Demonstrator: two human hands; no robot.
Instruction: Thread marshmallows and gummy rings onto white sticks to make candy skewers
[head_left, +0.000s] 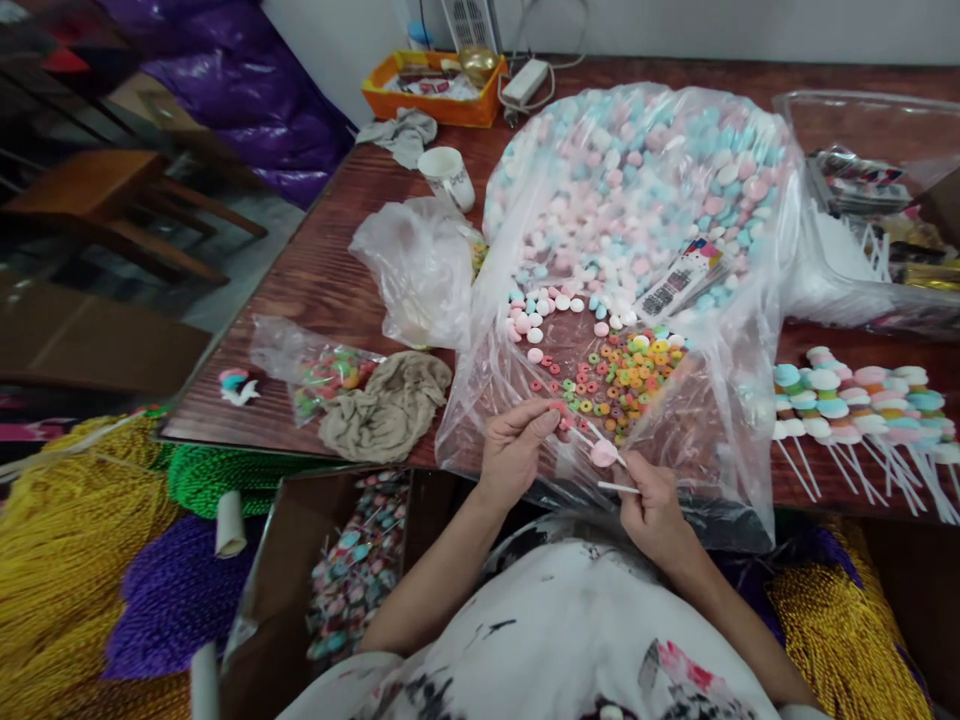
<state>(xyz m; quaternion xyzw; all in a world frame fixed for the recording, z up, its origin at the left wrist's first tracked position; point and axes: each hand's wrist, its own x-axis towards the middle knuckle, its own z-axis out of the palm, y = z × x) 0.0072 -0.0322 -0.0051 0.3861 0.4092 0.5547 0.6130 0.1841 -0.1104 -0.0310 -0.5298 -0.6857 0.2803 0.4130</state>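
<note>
Bare hands at near edge of clear plastic bag [731, 480] of pastel pieces.

Left hand [516, 447] pinches a small red ring [562, 412]; right hand [654, 500] pinches a thin white stick [616, 457], apparently the one bearing a round pale-pink piece [603, 453], between the hands; overlap obscures it. Green, orange and yellow rings [637, 380] lie just beyond, on the bag.

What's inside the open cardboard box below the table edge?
The cardboard box holds a jumbled heap of small pieces, mostly pink, pale blue, white and dark red. The top layer hides whatever lies deeper, and the box's bottom.
</note>
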